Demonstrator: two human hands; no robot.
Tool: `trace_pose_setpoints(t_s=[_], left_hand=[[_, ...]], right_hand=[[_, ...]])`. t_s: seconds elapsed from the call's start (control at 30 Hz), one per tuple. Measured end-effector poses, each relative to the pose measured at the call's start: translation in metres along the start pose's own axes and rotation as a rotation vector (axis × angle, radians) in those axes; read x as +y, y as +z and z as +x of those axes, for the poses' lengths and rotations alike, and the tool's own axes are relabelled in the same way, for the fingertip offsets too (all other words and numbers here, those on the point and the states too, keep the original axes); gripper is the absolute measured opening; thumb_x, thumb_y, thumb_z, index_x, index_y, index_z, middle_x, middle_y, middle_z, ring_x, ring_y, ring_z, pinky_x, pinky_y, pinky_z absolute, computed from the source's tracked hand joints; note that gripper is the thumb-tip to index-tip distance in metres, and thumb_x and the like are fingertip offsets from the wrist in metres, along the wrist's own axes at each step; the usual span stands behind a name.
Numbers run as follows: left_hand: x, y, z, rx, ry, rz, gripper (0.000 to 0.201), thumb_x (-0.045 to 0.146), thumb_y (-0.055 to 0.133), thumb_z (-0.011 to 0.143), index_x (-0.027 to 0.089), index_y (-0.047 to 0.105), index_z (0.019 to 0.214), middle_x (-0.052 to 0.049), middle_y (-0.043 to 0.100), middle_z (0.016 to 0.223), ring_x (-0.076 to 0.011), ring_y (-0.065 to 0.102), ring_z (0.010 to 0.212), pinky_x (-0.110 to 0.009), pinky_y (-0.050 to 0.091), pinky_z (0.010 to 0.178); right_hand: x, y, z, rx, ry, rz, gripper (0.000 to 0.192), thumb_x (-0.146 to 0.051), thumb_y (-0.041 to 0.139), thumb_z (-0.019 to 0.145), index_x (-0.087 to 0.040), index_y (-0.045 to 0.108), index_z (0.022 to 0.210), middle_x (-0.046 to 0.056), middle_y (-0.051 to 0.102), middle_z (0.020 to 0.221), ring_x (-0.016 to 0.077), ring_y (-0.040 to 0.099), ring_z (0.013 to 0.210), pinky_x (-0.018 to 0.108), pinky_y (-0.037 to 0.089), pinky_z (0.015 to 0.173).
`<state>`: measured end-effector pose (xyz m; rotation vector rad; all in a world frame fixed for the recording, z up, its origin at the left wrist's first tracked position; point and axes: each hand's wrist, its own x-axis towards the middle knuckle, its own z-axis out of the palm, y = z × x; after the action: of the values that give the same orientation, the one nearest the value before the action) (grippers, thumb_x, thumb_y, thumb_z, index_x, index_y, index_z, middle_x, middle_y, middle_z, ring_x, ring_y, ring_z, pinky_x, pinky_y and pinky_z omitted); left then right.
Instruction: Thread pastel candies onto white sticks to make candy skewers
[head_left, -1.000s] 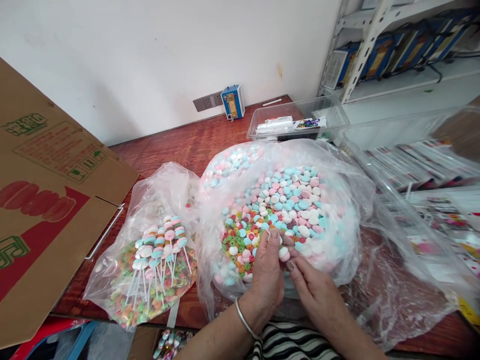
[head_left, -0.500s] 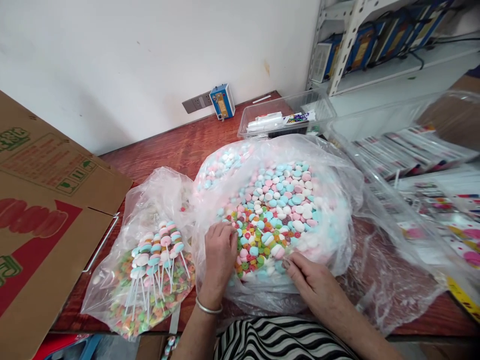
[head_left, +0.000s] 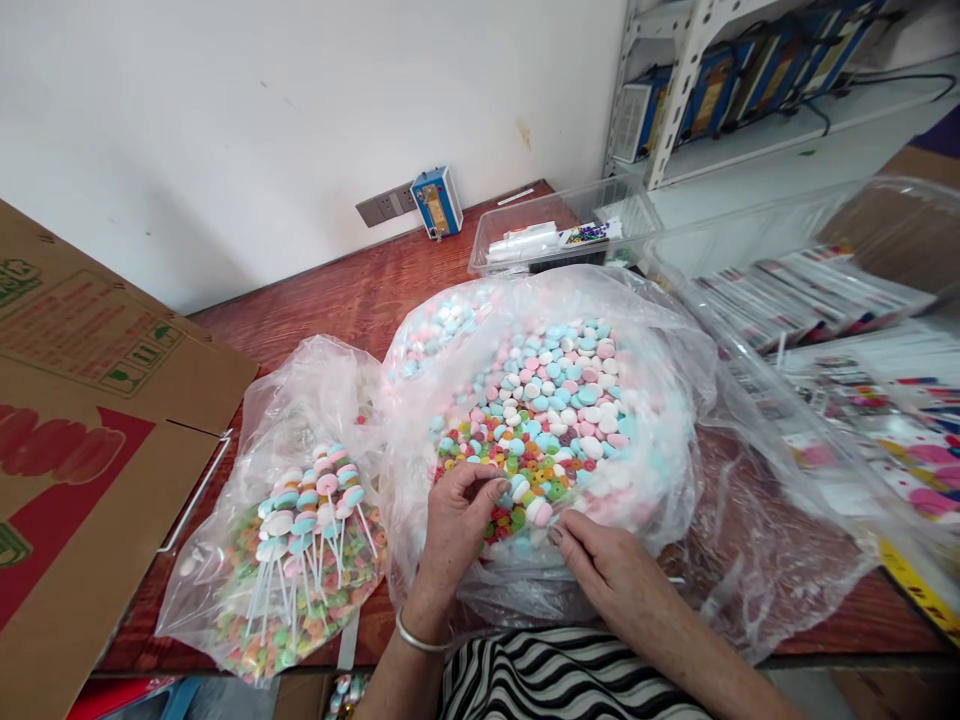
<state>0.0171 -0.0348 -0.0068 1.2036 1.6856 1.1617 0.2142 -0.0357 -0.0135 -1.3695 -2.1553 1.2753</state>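
Note:
A large clear plastic bag (head_left: 664, 400) lies open in front of me, full of pink, white and blue marshmallows (head_left: 570, 370) and small ring gummies (head_left: 480, 440). My right hand (head_left: 619, 570) pinches a candy skewer (head_left: 538, 513), with pink, white and blue marshmallows threaded near the fingertips. Most of its stick is hidden by the hand. At the skewer's far end, my left hand (head_left: 463, 520) has thumb and forefinger closed; what is between them is too small to make out. Finished-looking candy skewers (head_left: 307, 510) rest on a smaller bag of gummies (head_left: 247, 640) to the left.
A cardboard box (head_left: 82, 420) stands at the left edge. Behind the big bag is a clear plastic tray (head_left: 487, 262) with white packets. Another clear bin (head_left: 795, 415) with printed packaging fills the right. A blue device (head_left: 437, 203) stands against the wall.
My left hand has moved right, from over the gummies to the skewer's end, and its fingers now pinch there. My right hand has shifted slightly left with the skewer.

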Motion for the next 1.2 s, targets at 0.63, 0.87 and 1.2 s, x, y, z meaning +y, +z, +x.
trace_pose_setpoints(t_s=[0.63, 0.87, 1.2], left_hand=[[-0.001, 0.004, 0.015, 0.018, -0.134, -0.151, 0.021, 0.035, 0.065, 0.083, 0.018, 0.072, 0.092, -0.002, 0.066, 0.075, -0.0140, 0.057, 0.067, -0.025, 0.045, 0.061], [0.005, 0.008, 0.014, -0.136, -0.345, -0.631, 0.035, 0.041, 0.082, 0.067, 0.013, 0.072, 0.086, 0.001, 0.060, 0.065, -0.0070, 0.052, 0.060, -0.017, 0.041, 0.054], [0.010, 0.011, 0.014, -0.289, -0.391, -0.760, 0.020, 0.028, 0.079, 0.074, 0.014, 0.071, 0.085, -0.002, 0.064, 0.082, -0.0085, 0.058, 0.069, -0.019, 0.048, 0.064]], right_hand=[[0.010, -0.001, -0.002, 0.084, -0.056, 0.111, 0.028, -0.032, 0.033, 0.097, -0.023, 0.046, 0.074, -0.002, 0.055, 0.067, 0.0168, 0.053, 0.062, 0.027, 0.034, 0.058], [0.006, -0.003, -0.003, 0.087, -0.081, 0.100, 0.027, -0.031, 0.034, 0.096, -0.023, 0.045, 0.073, -0.002, 0.054, 0.066, 0.0163, 0.052, 0.061, 0.026, 0.034, 0.058], [0.009, 0.002, -0.003, 0.116, -0.117, 0.162, 0.029, -0.031, 0.035, 0.098, -0.021, 0.055, 0.080, -0.001, 0.059, 0.071, 0.0157, 0.054, 0.065, 0.024, 0.039, 0.060]])
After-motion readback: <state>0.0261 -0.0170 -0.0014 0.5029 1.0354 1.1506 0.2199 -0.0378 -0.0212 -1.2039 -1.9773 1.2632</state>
